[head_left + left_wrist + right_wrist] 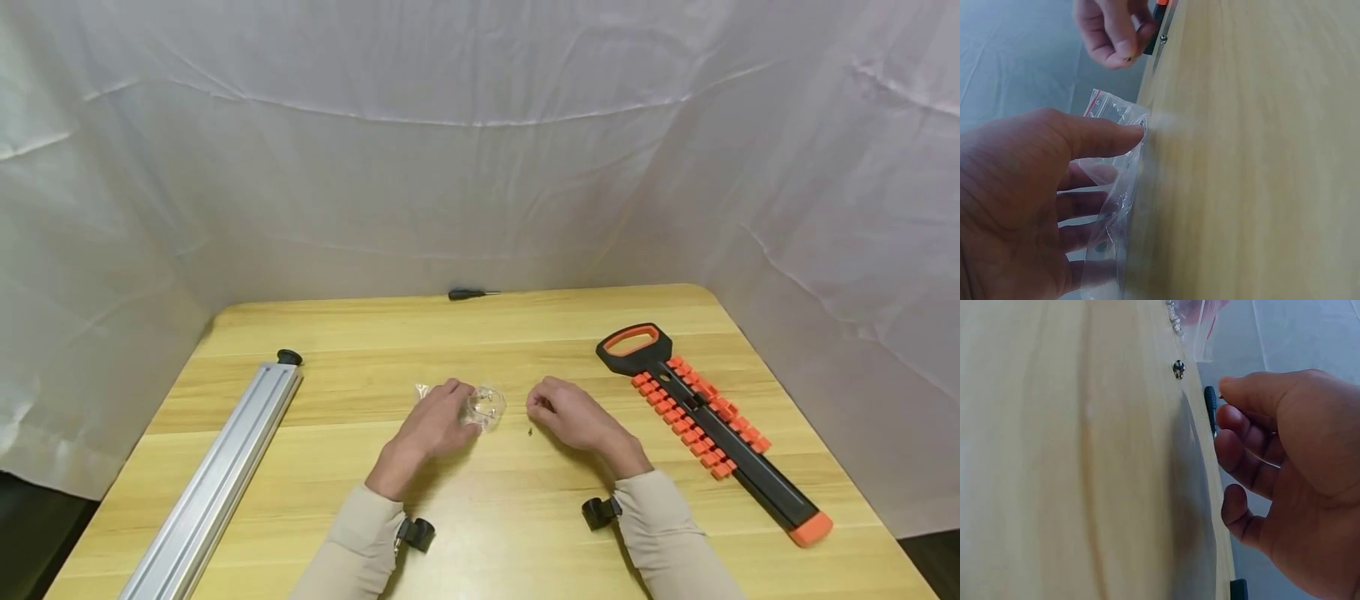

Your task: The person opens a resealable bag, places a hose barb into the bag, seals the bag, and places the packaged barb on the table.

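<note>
My left hand point(431, 423) holds a clear zip bag point(489, 407) low at the middle of the table. The left wrist view shows its thumb point(1100, 136) over the bag and the other fingers behind the plastic. Small metal screws point(1175, 324) show inside the bag. To the right, my right hand point(576, 414) pinches a tiny dark piece point(1221, 397) between thumb and forefinger, mostly hidden by the fingertips. A small metal screw point(529, 432) lies on the table between the hands, nearer the right one.
A long silver aluminium rail point(217, 479) with a black knob lies at the left. On the right is a black bar with a handle and orange clips point(708, 417). A black screwdriver point(468, 294) rests by the far edge, before a pale curtain point(465, 183).
</note>
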Demonstrator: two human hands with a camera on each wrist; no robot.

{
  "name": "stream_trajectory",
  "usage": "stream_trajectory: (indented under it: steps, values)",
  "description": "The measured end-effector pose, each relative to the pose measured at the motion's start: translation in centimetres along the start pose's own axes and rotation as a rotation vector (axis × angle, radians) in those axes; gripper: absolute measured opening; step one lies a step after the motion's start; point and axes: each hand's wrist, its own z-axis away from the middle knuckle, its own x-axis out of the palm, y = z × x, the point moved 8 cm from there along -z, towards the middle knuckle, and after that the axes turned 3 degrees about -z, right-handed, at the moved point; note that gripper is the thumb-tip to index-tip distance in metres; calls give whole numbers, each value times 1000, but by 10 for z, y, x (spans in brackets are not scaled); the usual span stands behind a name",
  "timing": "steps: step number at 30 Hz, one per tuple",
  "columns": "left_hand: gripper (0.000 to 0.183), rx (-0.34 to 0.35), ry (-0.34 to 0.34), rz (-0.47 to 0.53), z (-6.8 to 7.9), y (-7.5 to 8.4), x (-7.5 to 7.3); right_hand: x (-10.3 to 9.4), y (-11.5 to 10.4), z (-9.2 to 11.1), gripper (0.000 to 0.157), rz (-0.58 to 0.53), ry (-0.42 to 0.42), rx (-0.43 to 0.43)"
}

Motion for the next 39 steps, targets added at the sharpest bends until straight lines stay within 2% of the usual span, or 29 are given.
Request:
stream_trajectory:
  steps: [14,24,39]
  values:
    - [60,2,-1,-13,-1,1,1,14,-26,-21,5,20,47,-16]
    - [58,12,3,-6,-1,1,1,21,-40,-27,6,56,23,-45]
    - [57,3,4,-2,0,1,0,11,-27,-17,10,8,9,22]
